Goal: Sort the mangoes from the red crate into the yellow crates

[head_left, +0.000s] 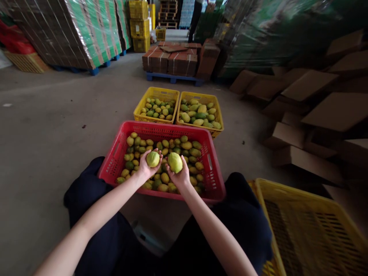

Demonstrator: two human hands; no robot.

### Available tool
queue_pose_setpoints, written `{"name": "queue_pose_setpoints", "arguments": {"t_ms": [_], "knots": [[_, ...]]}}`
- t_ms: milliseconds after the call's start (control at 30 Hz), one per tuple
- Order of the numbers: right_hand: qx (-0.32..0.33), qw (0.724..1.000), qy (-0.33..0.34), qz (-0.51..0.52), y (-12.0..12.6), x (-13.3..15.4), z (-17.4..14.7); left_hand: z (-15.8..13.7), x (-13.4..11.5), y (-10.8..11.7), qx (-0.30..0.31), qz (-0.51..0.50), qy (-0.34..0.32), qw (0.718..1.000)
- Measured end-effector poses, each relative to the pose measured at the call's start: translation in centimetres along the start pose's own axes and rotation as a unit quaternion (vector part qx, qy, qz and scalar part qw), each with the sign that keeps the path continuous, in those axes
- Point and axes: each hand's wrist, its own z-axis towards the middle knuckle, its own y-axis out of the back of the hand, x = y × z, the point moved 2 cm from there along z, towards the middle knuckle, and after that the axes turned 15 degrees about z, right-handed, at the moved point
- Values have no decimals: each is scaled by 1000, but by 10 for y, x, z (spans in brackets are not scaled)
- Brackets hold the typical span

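Observation:
My left hand [148, 164] is curled under a round yellow-green lemon [153, 159], which rests on the palm and fingers. Beside it, my right hand [181, 174] grips a second, slightly larger lemon [175, 162]. Both hands are above a red plastic crate [216, 180] that stands between my knees. Many green and yellow lemons [165, 178] lie loose in this crate, partly covered by my hands and forearms.
Behind the red crate stand a left yellow crate [137, 112] and a right yellow crate [220, 115], both holding lemons. Another yellow crate [304, 199] is by my right knee. Cardboard boxes [310, 84] crowd the right. Flattened cartons [182, 63] sit on a blue pallet; a person [195, 19] stands beyond.

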Motion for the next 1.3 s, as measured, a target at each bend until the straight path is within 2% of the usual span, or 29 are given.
{"name": "queue_pose_setpoints", "arguments": {"t_ms": [100, 233, 467, 700, 900, 1067, 1167, 1233, 1300], "knots": [[21, 1000, 5, 2, 0, 3, -4, -6, 1, -5, 36, 20, 17, 999], [44, 999, 26, 14, -1, 5, -7, -9, 3, -9, 53, -7, 3, 999], [42, 998, 19, 31, -1, 2, -8, -9, 7, -6, 26, -34, -6, 999], [34, 998, 45, 27, -3, 9, -5, -6, 8, -3, 2, -47, -26, 999], [32, 998, 51, 28, -1, 12, -4, -5, 9, -3, 9, -43, -21, 999], [26, 998, 42, 28, 0, 10, -3, -10, 0, -8, 7, -25, -71, 997], [32, 998, 43, 30, -1, 11, -4, -8, -16, -11, 43, 12, -75, 996], [33, 998, 46, 31, -3, 14, -4, 0, -23, -8, 70, 83, -29, 994], [37, 997, 53, 34, -6, 21, -5, 10, -22, 2, 69, 187, 36, 979]]}}
